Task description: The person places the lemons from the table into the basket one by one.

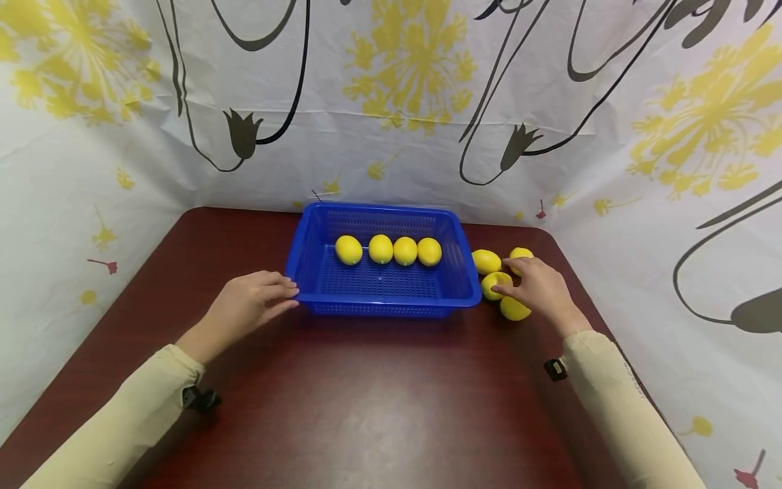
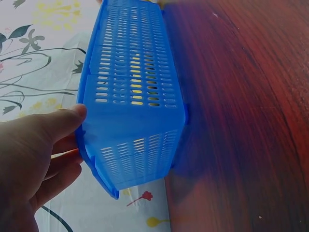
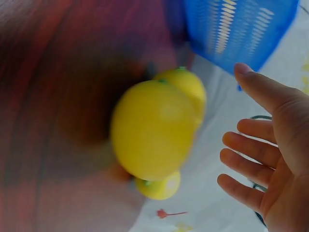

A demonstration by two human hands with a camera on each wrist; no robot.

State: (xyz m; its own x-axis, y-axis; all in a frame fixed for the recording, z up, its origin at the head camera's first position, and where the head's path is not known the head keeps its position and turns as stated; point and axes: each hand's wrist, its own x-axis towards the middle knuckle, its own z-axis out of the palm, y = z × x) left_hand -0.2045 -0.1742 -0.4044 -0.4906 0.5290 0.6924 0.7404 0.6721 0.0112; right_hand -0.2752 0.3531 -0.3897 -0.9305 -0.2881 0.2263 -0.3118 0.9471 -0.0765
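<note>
Left grip [image 1: 259, 299] on the blue basket [image 1: 391, 300], pinching the rim at its near-left corner. Right grip [image 1: 537, 288] open, holding nothing, above the loose lemons [image 1: 515, 309] just right of the basket on the counter [image 1: 379, 394].

Head view gives me the interior: four lemons in a row across the basket, leftmost one [image 1: 349, 250] set a bit apart from the other three. Left wrist view gives only the outside: slotted walls, yellow showing through the slots, my thumb [image 2: 72, 117] on the rim, other fingers partly behind it. Right wrist view shows my fingers [image 3: 251, 150] spread, a visible gap between them and the lemons; head view just has thumb overlapping one lemon, contact not readable there.

Hidden stuff: head view has four loose lemons, the far-right one [image 1: 521, 252] partly covered by my hand. Right wrist shows three, the big front one [image 3: 153, 130] blocking parts of two others, and that shot is blurry. Basket runs off the top edge in both wrist views.

Pose: both arms reach forward from the near edge, left angled inward to the right, right angled inward to the left, palm down.
</note>
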